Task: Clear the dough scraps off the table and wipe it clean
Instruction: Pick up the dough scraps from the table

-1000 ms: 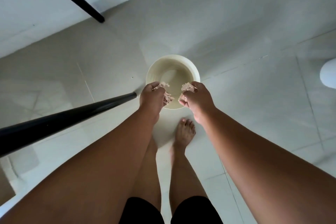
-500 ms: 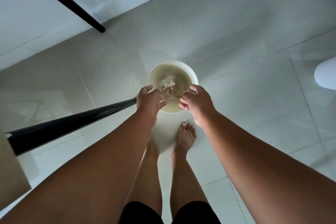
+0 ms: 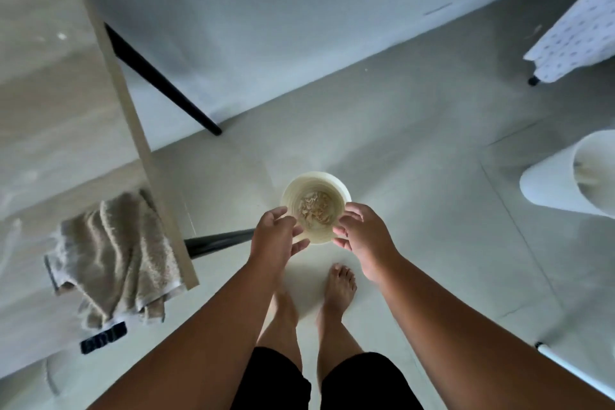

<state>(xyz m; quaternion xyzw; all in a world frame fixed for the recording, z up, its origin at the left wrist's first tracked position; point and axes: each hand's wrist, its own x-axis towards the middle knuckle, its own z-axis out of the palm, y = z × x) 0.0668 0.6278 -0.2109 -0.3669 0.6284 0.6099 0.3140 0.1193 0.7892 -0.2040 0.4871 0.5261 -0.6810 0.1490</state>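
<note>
Bare feet [image 3: 337,286] stood on tiled floor [image 3: 416,160]. Left hand [image 3: 274,240] and right hand [image 3: 361,236] hovered over near rim of cream bin [image 3: 339,190], fingers relaxed and spread, holding nothing. Dough scraps [image 3: 314,208] lay at bottom of bin, bin on floor beyond feet. At left, surface [image 3: 50,93] carried crumpled beige towel [image 3: 113,256] near its edge. Black leg [image 3: 159,80] slanted beneath. White bin [image 3: 549,183] stood far right.
</note>
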